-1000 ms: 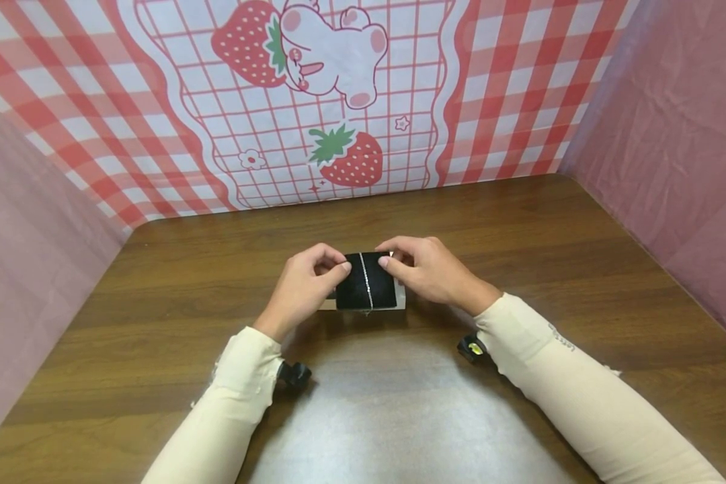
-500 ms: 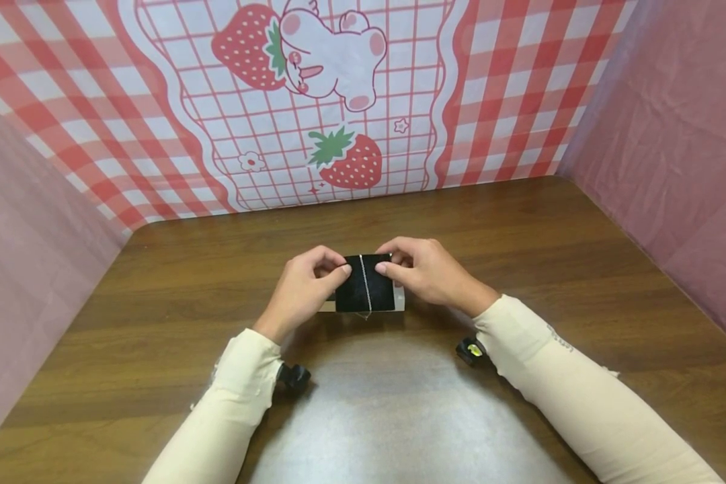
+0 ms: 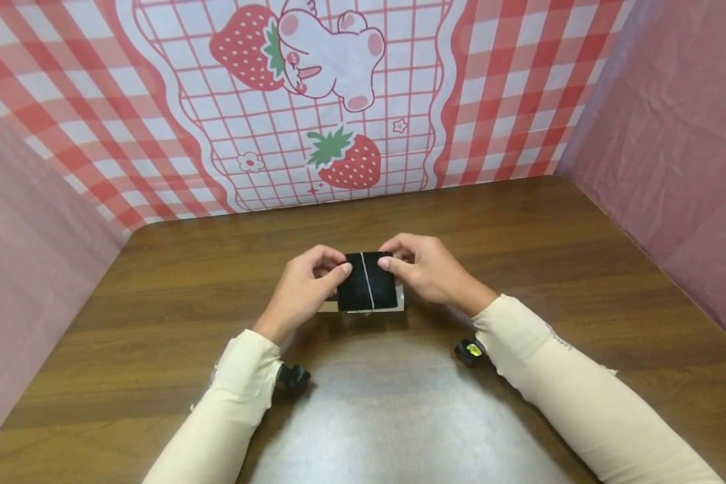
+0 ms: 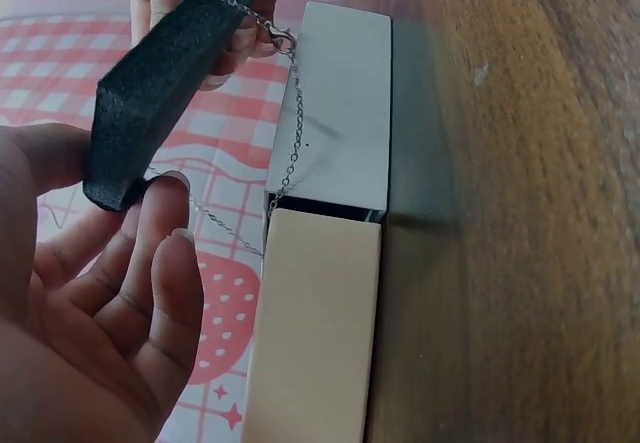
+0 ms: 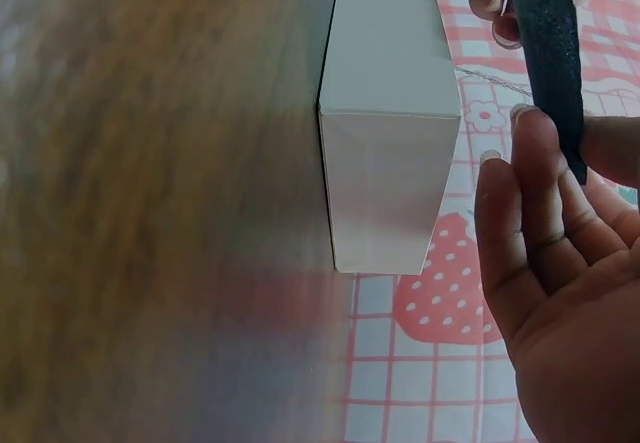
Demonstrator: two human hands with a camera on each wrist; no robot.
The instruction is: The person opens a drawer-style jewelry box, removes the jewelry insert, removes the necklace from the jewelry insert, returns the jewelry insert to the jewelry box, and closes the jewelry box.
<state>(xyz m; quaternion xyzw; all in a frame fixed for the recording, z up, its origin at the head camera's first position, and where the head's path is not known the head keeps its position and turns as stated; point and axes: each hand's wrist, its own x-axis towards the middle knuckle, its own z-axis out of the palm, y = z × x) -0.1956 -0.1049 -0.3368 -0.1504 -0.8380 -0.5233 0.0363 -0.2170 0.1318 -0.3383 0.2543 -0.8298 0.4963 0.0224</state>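
A black foam-like pad [image 3: 352, 292] with a thin silver chain [image 3: 368, 282] running over its middle is held above a small box. My left hand [image 3: 305, 279] pinches the pad's left edge between thumb and fingers. On the opposite edge, my right hand [image 3: 429, 269] pinches it the same way. The chain's clasp [image 4: 283, 40] and a loose loop hang below the pad in the left wrist view. The box has a white sleeve [image 4: 340, 113] and a beige inner drawer [image 4: 312, 333] sticking out to the left; the pad hides most of it in the head view.
The box stands on a brown wooden table [image 3: 363, 403]. Behind rises a red-and-white checked backdrop [image 3: 508, 87] with strawberries. Pink cloth walls [image 3: 665, 154] close off both sides. A small black camera [image 3: 293, 376] is worn at each wrist.
My right thumb has shifted slightly along the pad's edge and back, with the pad tilting a little. The left hand has stayed nearly still.
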